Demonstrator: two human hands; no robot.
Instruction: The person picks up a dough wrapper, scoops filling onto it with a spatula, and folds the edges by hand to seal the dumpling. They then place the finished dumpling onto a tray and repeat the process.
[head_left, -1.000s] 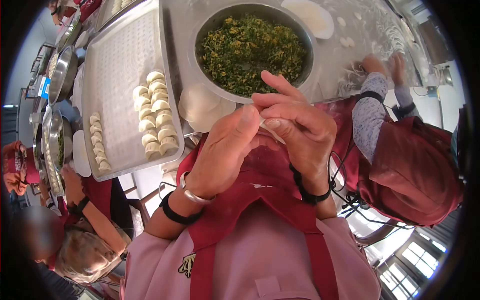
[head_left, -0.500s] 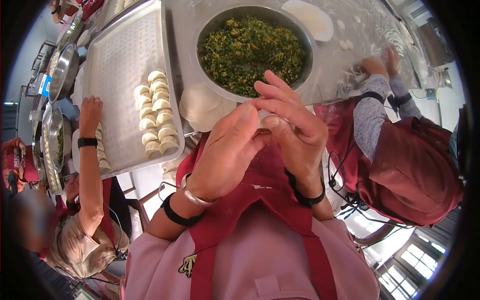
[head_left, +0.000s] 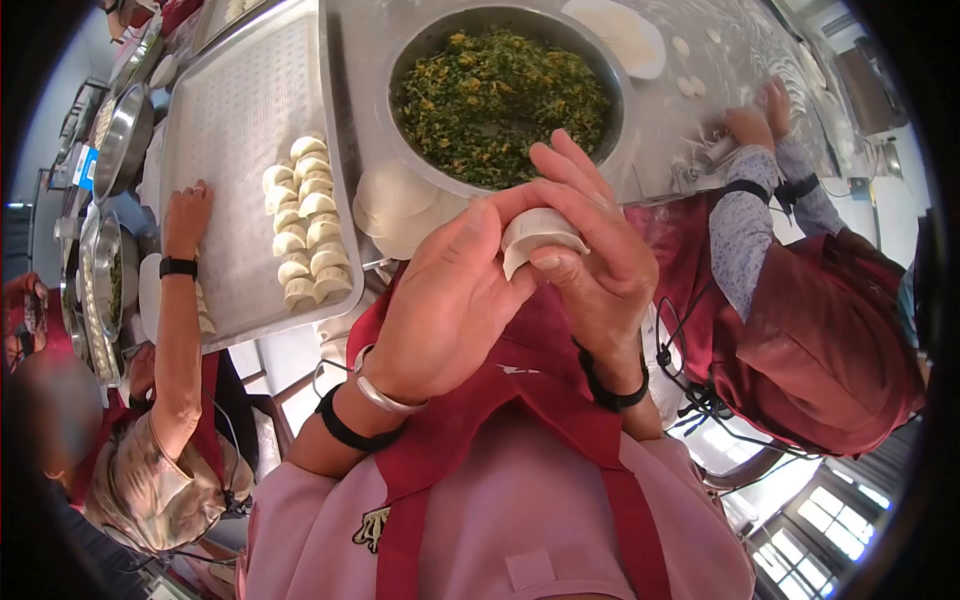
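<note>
A white folded dumpling (head_left: 541,235) is held between my two hands, just in front of the steel bowl (head_left: 400,150) of chopped green and yellow filling (head_left: 500,95). My right hand (head_left: 595,245) grips it, with the thumb on its lower edge and the index finger curved over its top. My left hand (head_left: 450,285) is wrapped against its left side, its fingertips partly hidden. Flat round wrappers (head_left: 398,205) lie stacked on the table left of the bowl. Finished dumplings (head_left: 318,225) stand in two rows on the perforated tray (head_left: 240,130).
A co-worker's hand (head_left: 187,215) rests at the tray's left edge, over more dumplings. At the right, another co-worker's hands (head_left: 757,118) work on the floured table (head_left: 700,150). A white oval plate (head_left: 625,38) and small dough pieces (head_left: 685,86) lie behind the bowl.
The dumpling has come into fuller view between my hands, its curved top now showing. The co-worker's hand at the left has shifted slightly down along the tray.
</note>
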